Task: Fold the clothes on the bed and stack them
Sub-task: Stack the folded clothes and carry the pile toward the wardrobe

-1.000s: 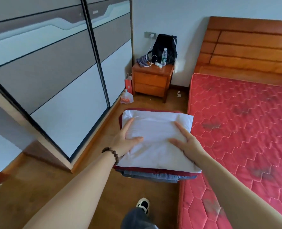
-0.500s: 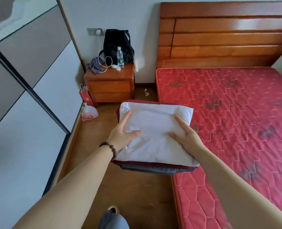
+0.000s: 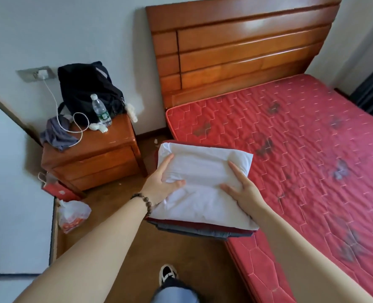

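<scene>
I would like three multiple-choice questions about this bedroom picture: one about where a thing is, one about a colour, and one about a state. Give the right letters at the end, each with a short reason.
1. Where does the water bottle stand?
A. on the mattress
B. on the nightstand
C. on the floor

2. Which colour is the top garment of the stack of folded clothes?
A. white
B. dark red
C. grey-blue

3. How is the stack held?
A. by one hand only
B. it lies untouched on the bed
C. by both hands, one at each side

Answers:
1 B: the bottle is upright on the wooden nightstand, in front of the black backpack.
2 A: the white garment lies above the dark red and grey-blue layers.
3 C: the left hand and the right hand grip opposite sides, thumbs on top.
</scene>
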`<move>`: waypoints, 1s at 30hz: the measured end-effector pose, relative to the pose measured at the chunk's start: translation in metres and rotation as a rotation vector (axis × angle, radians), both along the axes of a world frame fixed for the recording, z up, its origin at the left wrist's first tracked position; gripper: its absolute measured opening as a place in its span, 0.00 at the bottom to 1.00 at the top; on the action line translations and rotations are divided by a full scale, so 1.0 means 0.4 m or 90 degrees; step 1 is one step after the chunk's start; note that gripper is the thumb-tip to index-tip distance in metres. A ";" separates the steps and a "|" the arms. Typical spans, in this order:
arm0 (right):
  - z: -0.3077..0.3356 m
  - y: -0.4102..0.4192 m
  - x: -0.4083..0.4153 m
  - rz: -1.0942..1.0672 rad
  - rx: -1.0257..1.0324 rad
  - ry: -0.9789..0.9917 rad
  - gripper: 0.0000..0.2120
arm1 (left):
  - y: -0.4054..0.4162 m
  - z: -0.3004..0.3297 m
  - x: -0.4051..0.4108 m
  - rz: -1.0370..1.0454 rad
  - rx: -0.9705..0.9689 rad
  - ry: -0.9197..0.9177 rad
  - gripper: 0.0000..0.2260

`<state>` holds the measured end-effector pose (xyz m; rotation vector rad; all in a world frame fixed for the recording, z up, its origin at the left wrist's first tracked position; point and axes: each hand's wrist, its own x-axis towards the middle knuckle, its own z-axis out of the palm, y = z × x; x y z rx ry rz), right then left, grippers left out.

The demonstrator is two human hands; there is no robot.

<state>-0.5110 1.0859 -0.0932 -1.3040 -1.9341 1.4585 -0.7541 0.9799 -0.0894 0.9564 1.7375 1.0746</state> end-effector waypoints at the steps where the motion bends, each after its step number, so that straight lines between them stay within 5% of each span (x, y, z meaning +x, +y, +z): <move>1: 0.004 0.035 -0.034 -0.018 -0.003 0.000 0.32 | 0.053 0.005 -0.041 -0.023 0.003 -0.006 0.38; 21: -0.202 0.566 -0.313 -0.420 -0.054 0.020 0.31 | 0.994 -0.167 -0.344 -0.415 -0.079 0.022 0.38; 30: -0.326 0.677 -0.427 -0.523 -0.098 -0.004 0.33 | 1.220 -0.288 -0.414 -0.518 -0.145 0.045 0.38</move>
